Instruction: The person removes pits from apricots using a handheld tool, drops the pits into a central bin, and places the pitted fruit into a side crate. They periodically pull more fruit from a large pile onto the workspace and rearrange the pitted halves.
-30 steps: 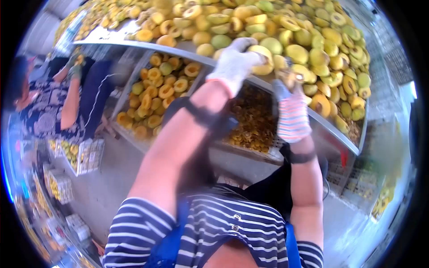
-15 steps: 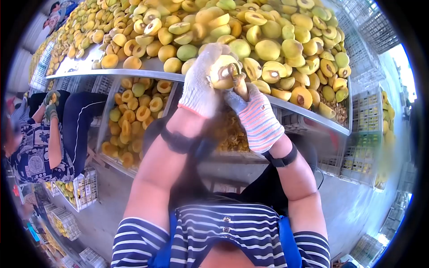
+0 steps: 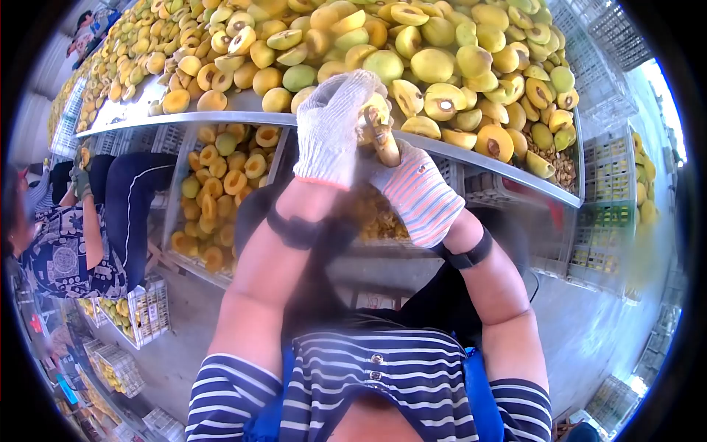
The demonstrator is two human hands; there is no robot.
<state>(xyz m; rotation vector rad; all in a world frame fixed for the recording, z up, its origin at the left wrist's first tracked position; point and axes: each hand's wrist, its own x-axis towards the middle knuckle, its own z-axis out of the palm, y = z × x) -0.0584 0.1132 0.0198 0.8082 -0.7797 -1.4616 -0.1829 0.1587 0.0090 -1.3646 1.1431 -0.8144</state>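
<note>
My left hand [image 3: 329,132], in a white knit glove, is closed around a yellow peach half [image 3: 375,103] just above the metal table's front edge. The fingers and the tool cover part of the fruit. My right hand [image 3: 421,193], in a striped glove, grips a pitting knife by its wooden handle [image 3: 387,149]. The knife's working end is against the peach half's cut side and mostly hidden there. Both hands nearly touch. Behind them lies a heap of halved peaches [image 3: 431,66], some with stones showing.
The table's metal rim [image 3: 221,117] runs across in front of me. Below it stands a crate of peach halves [image 3: 213,195]. A co-worker [image 3: 70,243] sits at the left, holding fruit. Stacked plastic crates [image 3: 604,221] stand at the right.
The peach half has turned so that less of its cut face shows. The pitting knife has tilted, and my right hand has shifted slightly down and left.
</note>
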